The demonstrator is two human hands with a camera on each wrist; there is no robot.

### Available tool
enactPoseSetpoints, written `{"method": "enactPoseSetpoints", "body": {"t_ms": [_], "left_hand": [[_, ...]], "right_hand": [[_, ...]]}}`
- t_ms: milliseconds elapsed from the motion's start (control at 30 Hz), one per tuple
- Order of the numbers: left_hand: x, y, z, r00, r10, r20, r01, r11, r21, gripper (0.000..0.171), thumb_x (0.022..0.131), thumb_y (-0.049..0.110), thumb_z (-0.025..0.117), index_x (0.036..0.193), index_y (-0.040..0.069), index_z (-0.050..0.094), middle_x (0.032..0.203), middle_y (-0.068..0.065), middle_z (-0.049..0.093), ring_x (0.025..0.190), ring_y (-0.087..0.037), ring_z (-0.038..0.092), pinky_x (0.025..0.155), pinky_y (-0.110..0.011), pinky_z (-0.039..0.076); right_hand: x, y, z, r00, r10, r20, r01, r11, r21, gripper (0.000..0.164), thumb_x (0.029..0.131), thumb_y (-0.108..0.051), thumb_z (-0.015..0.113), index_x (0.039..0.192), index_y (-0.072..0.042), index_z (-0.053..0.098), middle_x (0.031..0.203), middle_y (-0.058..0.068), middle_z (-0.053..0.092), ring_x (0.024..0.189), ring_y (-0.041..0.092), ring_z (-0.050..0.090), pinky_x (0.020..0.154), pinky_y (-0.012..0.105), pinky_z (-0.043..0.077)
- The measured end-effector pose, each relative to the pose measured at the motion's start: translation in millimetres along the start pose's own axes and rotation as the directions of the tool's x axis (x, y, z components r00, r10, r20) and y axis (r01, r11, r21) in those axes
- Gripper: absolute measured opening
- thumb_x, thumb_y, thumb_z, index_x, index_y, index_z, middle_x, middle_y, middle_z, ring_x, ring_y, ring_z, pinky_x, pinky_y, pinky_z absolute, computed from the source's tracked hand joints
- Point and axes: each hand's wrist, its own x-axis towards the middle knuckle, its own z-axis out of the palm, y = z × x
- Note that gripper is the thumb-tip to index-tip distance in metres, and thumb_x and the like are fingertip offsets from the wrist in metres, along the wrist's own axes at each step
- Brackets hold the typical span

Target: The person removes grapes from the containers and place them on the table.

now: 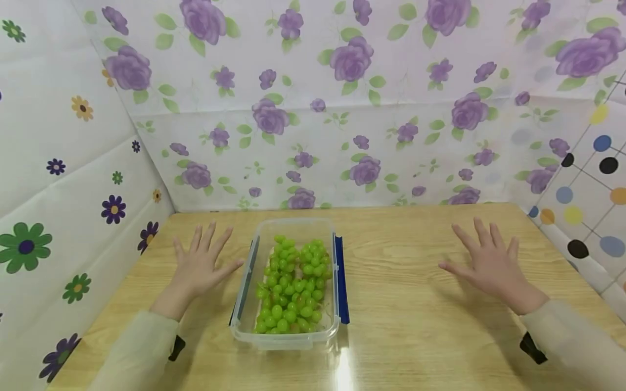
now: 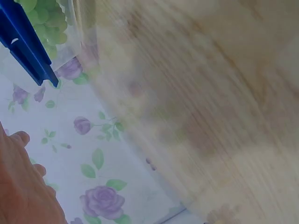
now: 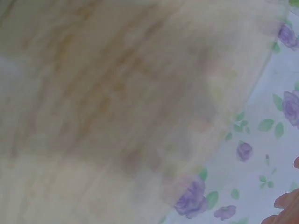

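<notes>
A clear plastic container (image 1: pixel 274 341) without a lid stands on the wooden table, left of the middle, with blue side latches (image 1: pixel 342 279) folded down. Inside lie bunches of green grapes (image 1: pixel 288 293); some show at the top left of the left wrist view, behind a blue latch (image 2: pixel 28 46). My left hand (image 1: pixel 198 267) is spread with straight fingers just left of the container, its thumb pointing toward the container's side. Farther off to the right, my right hand (image 1: pixel 491 266) is also spread, fingers apart, over the table. Both hands hold nothing.
The wooden table (image 1: pixel 401 326) reaches back to a wall covering with purple roses (image 1: pixel 352 60). On the left hangs a white sheet with coloured flowers (image 1: pixel 26 247), on the right one with coloured dots (image 1: pixel 611 247). Black wrist straps (image 1: pixel 533 347) show below the sleeves.
</notes>
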Motion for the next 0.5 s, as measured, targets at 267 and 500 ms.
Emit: {"method": "enactPoseSetpoints", "body": {"t_ms": [267,500], "left_hand": [[-0.8,5.5,-6.2,1.000,0.026,-0.014,-0.027,0.999,-0.038,0.081,0.090,0.061,0.050,0.153,0.023,0.018,0.158,-0.018,0.005,0.143,-0.045,-0.002,0.104,-0.073,-0.005],[-0.7,11.8,-13.3,0.999,0.041,-0.002,-0.041,0.998,-0.049,0.081,0.089,0.060,0.051,0.153,0.020,0.021,0.158,-0.020,0.007,0.143,-0.046,0.002,0.106,-0.072,0.002]], "right_hand": [[8.5,-5.9,-16.9,0.996,-0.065,-0.061,0.064,0.998,-0.007,0.092,0.080,-0.061,0.065,0.150,-0.016,0.029,0.149,0.034,0.018,0.132,0.062,0.013,0.095,0.080,0.010],[14.0,-9.6,-28.1,0.983,-0.136,-0.124,0.132,0.990,-0.040,0.090,0.078,-0.056,0.070,0.147,-0.010,0.036,0.144,0.035,0.028,0.127,0.062,0.024,0.095,0.074,0.022]]}}
